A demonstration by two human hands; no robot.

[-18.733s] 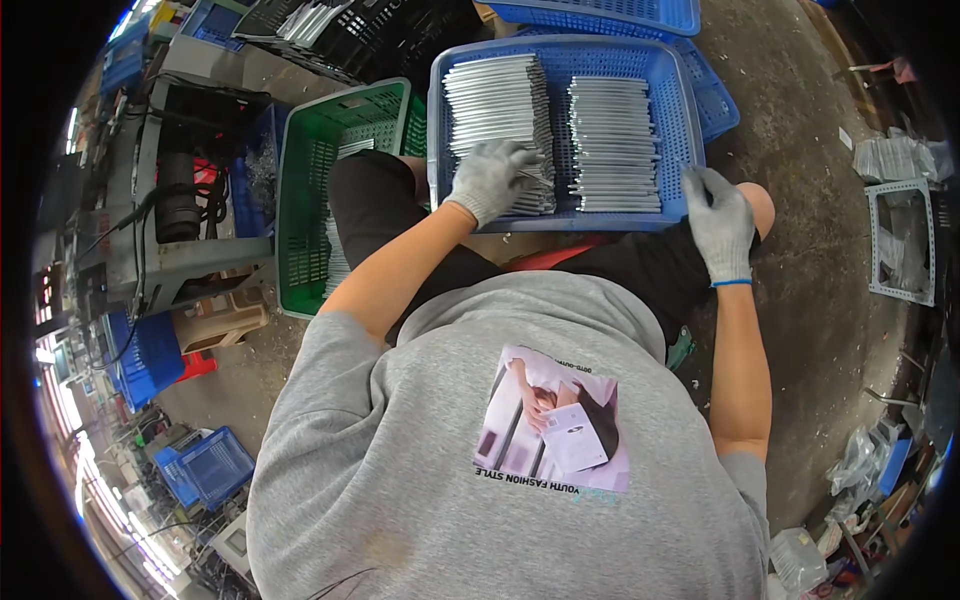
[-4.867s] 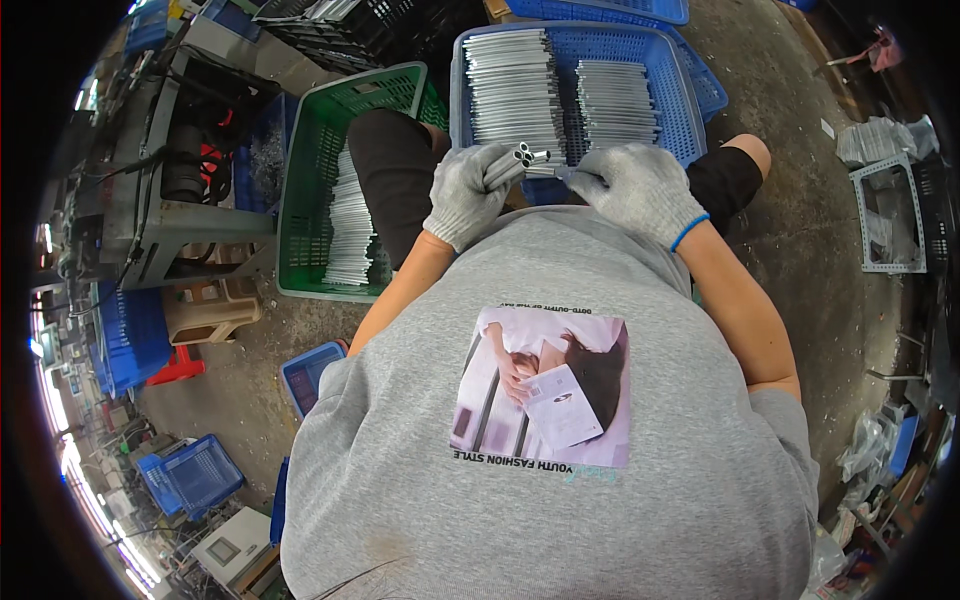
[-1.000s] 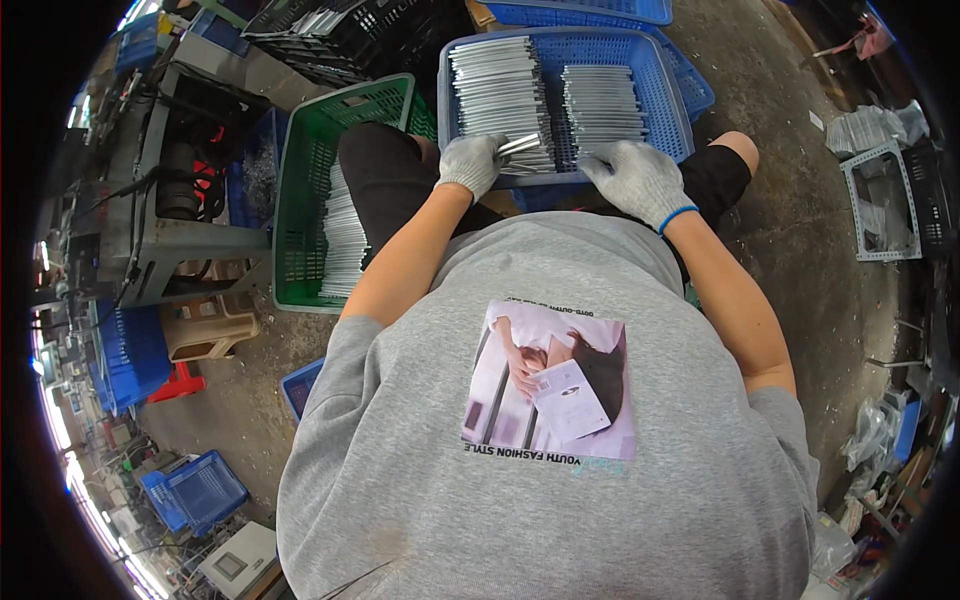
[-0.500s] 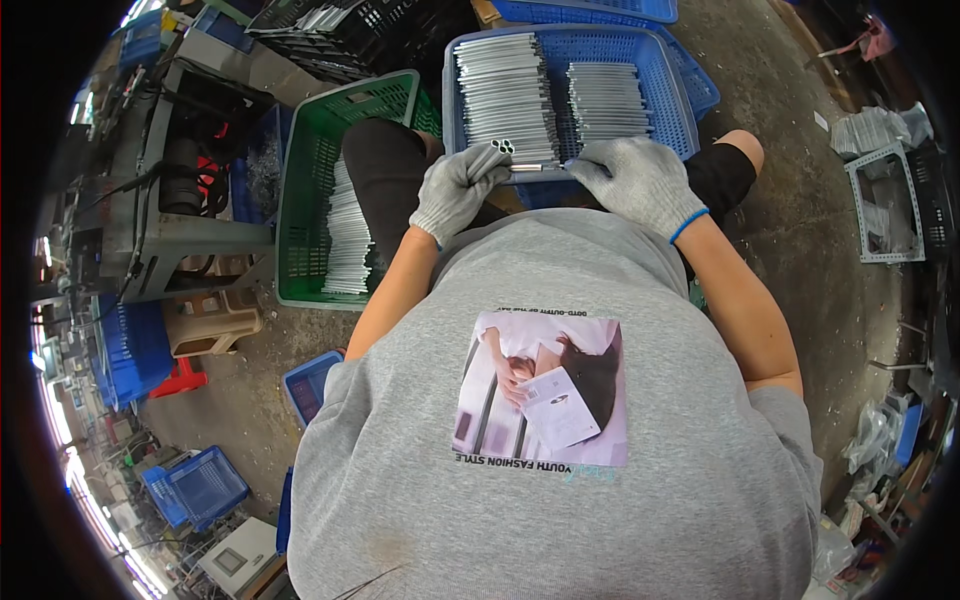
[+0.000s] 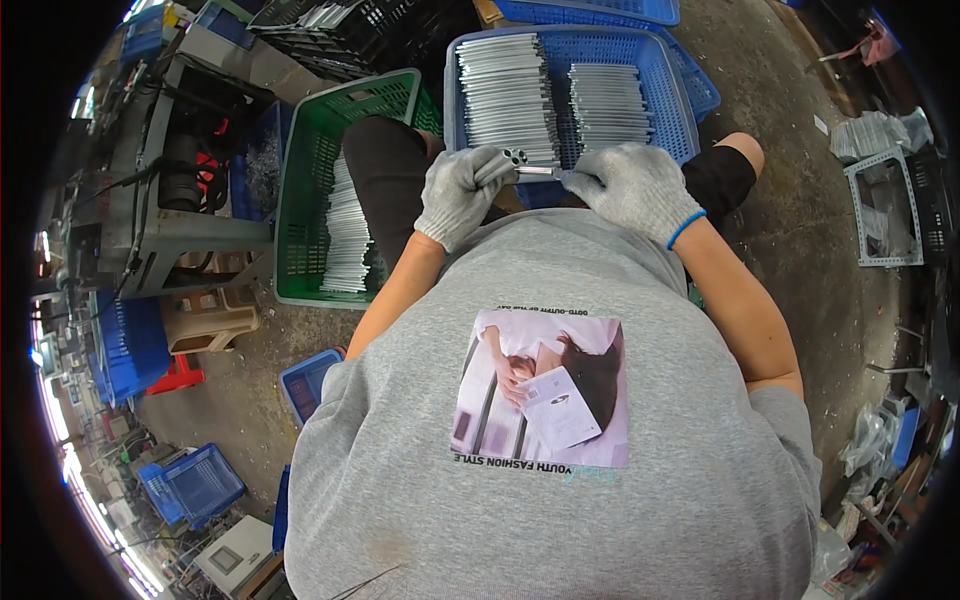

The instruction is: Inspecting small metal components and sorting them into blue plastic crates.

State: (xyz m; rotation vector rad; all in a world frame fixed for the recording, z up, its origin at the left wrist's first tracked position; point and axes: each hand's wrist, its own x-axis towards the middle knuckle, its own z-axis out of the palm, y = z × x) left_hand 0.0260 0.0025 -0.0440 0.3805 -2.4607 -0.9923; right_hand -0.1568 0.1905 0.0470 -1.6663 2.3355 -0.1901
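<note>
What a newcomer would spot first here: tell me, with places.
The grey T-shirt with its large photo print dominates the lower middle. Above it, the gloved left hand grips a bundle of metal tubes; the gloved right hand is at a protruding tube's end. Just beyond, two stacks of similar tubes lie in a blue perforated crate.

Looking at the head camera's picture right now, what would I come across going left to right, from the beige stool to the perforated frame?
Beige stool, green crate, gloved left hand, ends of the metal tubes it holds, gloved right hand, perforated frame.
</note>
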